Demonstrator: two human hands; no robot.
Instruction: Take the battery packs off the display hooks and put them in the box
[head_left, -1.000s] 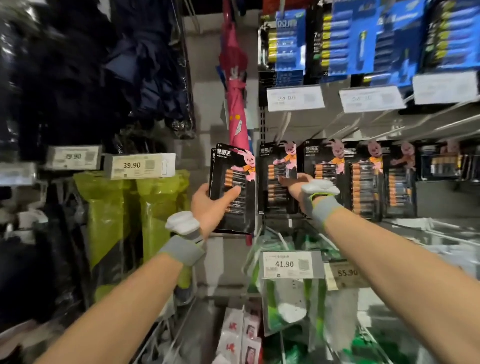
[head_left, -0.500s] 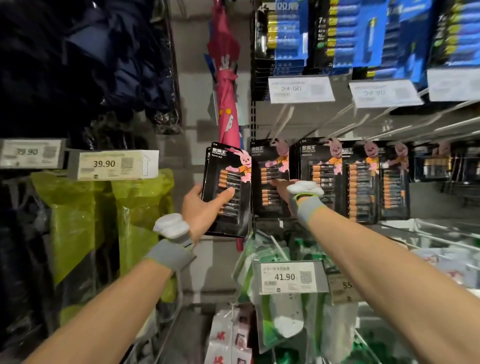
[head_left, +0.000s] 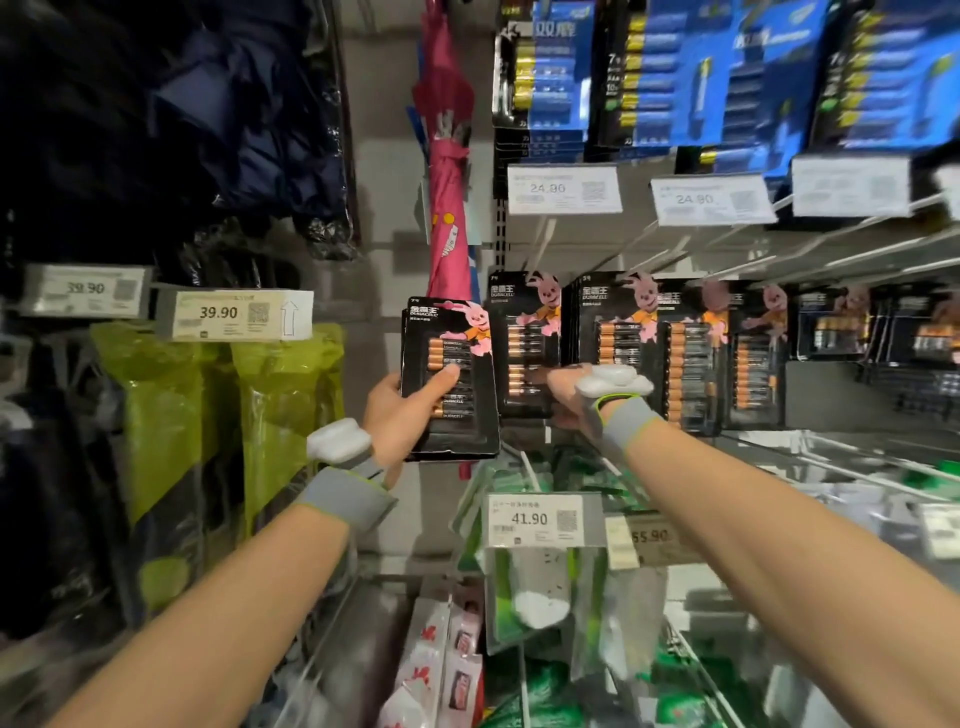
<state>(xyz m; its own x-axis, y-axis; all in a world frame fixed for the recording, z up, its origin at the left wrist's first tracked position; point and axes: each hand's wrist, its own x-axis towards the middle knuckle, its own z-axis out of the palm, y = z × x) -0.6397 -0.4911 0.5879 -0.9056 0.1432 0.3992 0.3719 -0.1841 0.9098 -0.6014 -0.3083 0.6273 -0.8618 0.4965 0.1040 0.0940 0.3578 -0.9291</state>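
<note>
Wire display hooks (head_left: 841, 255), black battery packs (head_left: 621, 332) hanging in a row, blue packs (head_left: 691, 78) above, white price tags (head_left: 563, 188)

Grey wristbands (head_left: 349, 500), white pods (head_left: 338, 441) on wrists

held pack (head_left: 449, 376) left of hanging packs (head_left: 527, 345), price tag (head_left: 543, 519) below

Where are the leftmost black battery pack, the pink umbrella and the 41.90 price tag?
leftmost black battery pack (head_left: 460, 408): head view, lower batteries.
pink umbrella (head_left: 449, 187): head view, folded canopy.
41.90 price tag (head_left: 540, 519): head view, printed price.
</note>
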